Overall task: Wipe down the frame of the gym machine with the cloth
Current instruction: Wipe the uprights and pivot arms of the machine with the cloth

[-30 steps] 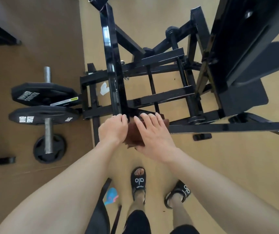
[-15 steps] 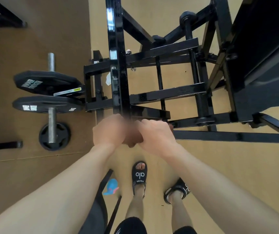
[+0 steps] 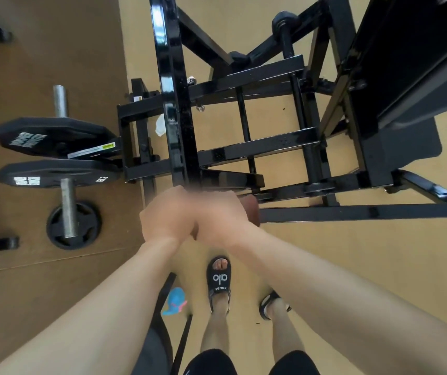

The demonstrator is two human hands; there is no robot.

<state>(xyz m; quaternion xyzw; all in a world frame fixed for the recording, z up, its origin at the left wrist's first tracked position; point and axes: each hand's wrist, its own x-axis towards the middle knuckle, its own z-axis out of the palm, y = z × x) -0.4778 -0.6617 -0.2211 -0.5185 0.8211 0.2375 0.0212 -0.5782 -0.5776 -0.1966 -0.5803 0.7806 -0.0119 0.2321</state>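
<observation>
The black gym machine frame (image 3: pixel 365 212) fills the upper middle and right, and its glossy upright beam (image 3: pixel 173 104) runs down toward my hands. A brown cloth (image 3: pixel 252 212) is bunched at the near end of that beam, with only a bit of it showing past my fingers. My left hand (image 3: pixel 165 215) and my right hand (image 3: pixel 222 217) are pressed together over the cloth with fingers curled round it. Both hands are blurred by motion. The cloth sits where the upright beam meets the low horizontal bar.
Two black weight plates (image 3: pixel 54 136) sit on a steel peg at the left, above a smaller plate (image 3: pixel 73 223) on the brown mat. A black padded seat (image 3: pixel 406 63) is at the upper right. My sandalled feet (image 3: pixel 219 280) and a blue object (image 3: pixel 175 300) are on the tan floor below.
My right hand went from lying flat on the cloth to curling round it. Both hands have closed together over the cloth, and my view has moved nearer the frame.
</observation>
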